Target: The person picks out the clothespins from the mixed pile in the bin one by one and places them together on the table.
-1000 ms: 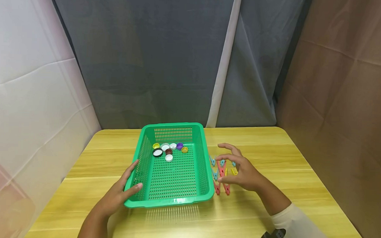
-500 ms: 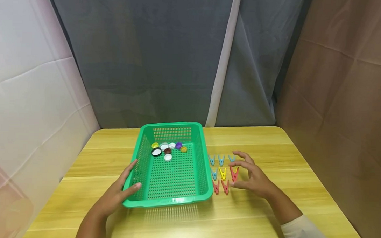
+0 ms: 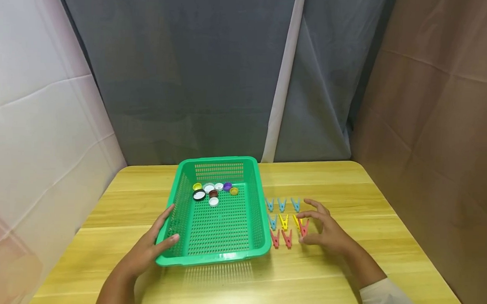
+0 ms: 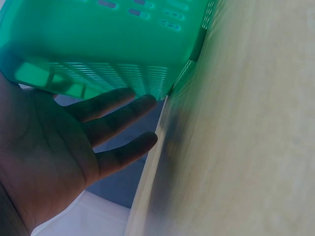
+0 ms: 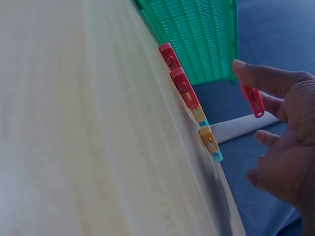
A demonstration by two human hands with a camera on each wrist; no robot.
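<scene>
My left hand [image 3: 147,242] holds the left side of a green plastic basket [image 3: 207,260], thumb over its rim and fingers outside. In the left wrist view these fingers [image 4: 115,118] look straight and spread along the wall. My right hand [image 3: 329,233] pinches a red clothespin [image 3: 303,228] between thumb and fingertips, at the right end of the clothespin rows. The right wrist view shows that held clothespin [image 5: 254,102] above the tabletop. Two more red clothespins [image 3: 286,239], a yellow clothespin [image 3: 283,222] and several blue clothespins [image 3: 281,205] lie beside the basket. Another yellow clothespin [image 3: 295,222] is partly covered by the held one.
Several bottle caps lie toward the back of the basket, among them a purple cap [image 3: 227,186], a black-rimmed cap [image 3: 199,194] and a white cap [image 3: 213,202]. The wooden table [image 3: 335,186] ends at a grey curtain [image 3: 205,79]. Cloth walls stand at both sides.
My right hand has moved right and slightly nearer with the red clothespin, away from the basket, uncovering other clothespins. The left hand and basket stay nearly still.
</scene>
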